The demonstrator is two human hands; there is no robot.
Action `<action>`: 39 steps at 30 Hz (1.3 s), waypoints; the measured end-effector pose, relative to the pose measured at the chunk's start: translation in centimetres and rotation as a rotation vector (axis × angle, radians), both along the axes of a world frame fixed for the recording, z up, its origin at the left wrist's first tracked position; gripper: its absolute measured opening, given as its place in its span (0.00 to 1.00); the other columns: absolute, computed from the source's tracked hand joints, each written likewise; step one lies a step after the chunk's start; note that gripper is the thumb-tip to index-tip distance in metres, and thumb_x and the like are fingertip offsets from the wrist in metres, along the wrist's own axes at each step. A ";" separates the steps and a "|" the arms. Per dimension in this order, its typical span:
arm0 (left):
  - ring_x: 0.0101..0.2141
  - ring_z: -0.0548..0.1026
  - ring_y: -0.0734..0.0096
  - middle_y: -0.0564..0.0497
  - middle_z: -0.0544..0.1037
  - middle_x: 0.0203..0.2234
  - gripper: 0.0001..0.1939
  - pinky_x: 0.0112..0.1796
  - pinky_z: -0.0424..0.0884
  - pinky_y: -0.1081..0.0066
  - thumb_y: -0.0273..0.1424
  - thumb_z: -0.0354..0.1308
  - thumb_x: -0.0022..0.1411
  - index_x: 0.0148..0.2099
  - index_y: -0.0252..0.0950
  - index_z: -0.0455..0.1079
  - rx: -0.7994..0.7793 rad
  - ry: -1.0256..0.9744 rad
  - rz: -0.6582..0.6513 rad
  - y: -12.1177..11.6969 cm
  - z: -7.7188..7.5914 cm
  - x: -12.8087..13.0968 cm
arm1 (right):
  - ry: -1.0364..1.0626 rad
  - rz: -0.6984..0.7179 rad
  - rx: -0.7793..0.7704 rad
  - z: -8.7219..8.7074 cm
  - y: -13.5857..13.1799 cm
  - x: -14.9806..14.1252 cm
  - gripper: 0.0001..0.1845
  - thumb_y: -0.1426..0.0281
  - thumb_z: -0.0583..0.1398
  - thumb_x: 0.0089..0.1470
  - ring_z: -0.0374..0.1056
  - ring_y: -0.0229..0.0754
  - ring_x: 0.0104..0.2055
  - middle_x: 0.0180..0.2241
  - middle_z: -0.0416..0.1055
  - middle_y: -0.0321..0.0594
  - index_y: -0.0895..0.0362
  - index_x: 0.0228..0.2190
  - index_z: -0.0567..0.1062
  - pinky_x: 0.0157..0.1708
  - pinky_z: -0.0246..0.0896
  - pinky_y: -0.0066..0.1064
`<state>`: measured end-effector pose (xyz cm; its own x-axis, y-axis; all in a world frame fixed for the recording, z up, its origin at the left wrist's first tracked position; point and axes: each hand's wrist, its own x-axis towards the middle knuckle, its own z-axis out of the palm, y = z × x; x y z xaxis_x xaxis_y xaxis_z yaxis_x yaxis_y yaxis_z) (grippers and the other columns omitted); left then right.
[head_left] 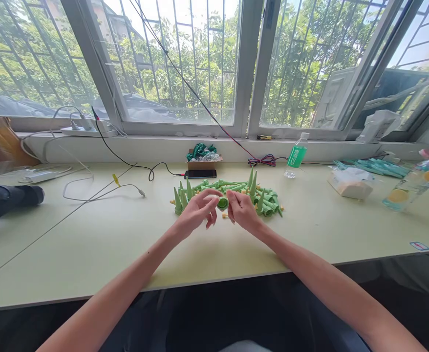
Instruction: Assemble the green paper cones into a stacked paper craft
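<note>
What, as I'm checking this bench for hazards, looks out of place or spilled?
No spill shows. The pale cable looks untidy: it sprawls across the left side of the table, its plug lying unconnected.

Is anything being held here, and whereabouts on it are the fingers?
Yes: a green piece with a round open end. The right hand pinches it at its right side; the left hand is at its left, its grip unclear.

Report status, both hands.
Left hand and right hand: together at green hollow piece. Green cones close behind. Phone beyond pile.
</note>
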<state>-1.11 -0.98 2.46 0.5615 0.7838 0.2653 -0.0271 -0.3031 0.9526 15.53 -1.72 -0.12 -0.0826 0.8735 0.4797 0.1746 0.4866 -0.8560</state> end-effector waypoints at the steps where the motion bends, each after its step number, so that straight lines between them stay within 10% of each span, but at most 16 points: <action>1: 0.19 0.70 0.76 0.55 0.68 0.23 0.20 0.17 0.66 0.77 0.45 0.55 0.63 0.50 0.36 0.65 0.013 0.006 -0.001 0.0 0.0 0.0 | 0.005 0.006 -0.015 0.0 0.0 0.0 0.27 0.48 0.48 0.61 0.54 0.32 0.10 0.09 0.56 0.29 0.54 0.19 0.59 0.13 0.48 0.26; 17: 0.23 0.74 0.78 0.49 0.69 0.39 0.23 0.17 0.67 0.79 0.40 0.57 0.62 0.57 0.42 0.59 0.220 0.142 -0.006 0.0 -0.6 -0.2 | 0.064 0.064 -0.095 0.2 0.3 0.3 0.27 0.50 0.51 0.60 0.50 0.32 0.09 0.08 0.51 0.26 0.53 0.17 0.58 0.10 0.47 0.27; 39: 0.21 0.74 0.76 0.50 0.71 0.36 0.27 0.16 0.66 0.78 0.45 0.58 0.60 0.54 0.40 0.54 0.079 0.117 0.033 0.0 -0.6 0.6 | -0.088 -0.080 0.031 -0.1 0.4 0.2 0.28 0.48 0.47 0.62 0.51 0.33 0.14 0.12 0.53 0.30 0.54 0.19 0.58 0.16 0.46 0.27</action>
